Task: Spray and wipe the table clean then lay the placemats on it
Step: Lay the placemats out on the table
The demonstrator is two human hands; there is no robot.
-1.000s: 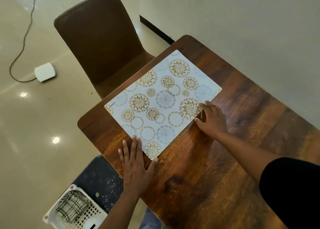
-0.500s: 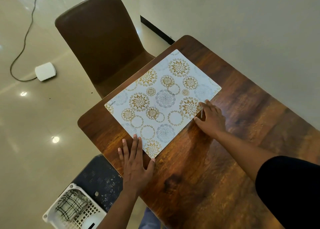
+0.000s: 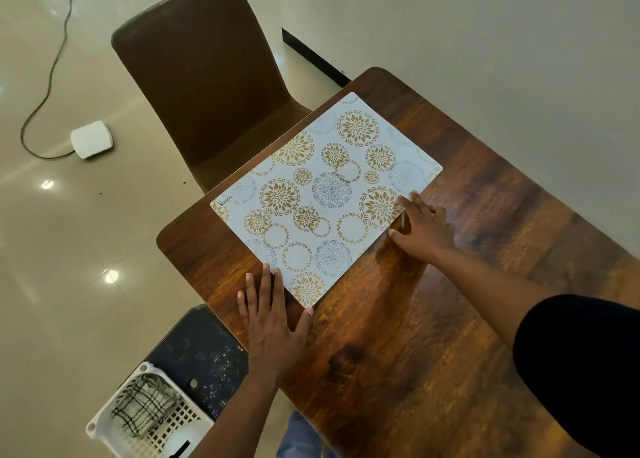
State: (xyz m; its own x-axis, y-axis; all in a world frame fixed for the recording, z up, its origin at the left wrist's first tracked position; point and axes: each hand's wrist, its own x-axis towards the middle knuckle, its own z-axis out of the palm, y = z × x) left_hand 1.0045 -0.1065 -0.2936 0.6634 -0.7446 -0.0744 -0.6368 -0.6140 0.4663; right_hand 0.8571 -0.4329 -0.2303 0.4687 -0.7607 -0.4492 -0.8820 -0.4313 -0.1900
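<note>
White, gold-flowered placemat (image 3: 325, 201) lies flat at the table's (image 3: 433, 336) far-left corner; I see my left hand (image 3: 273, 322) and right hand (image 3: 424, 229) spread flat, fingertips on its near edges.

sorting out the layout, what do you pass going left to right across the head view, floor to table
white box on the floor → brown chair → left hand → placemat → right hand → black sleeve

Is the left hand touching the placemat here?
Touching. The head view shows the left hand flat on the table, fingertips and thumb against the placemat at its near corner.
</note>
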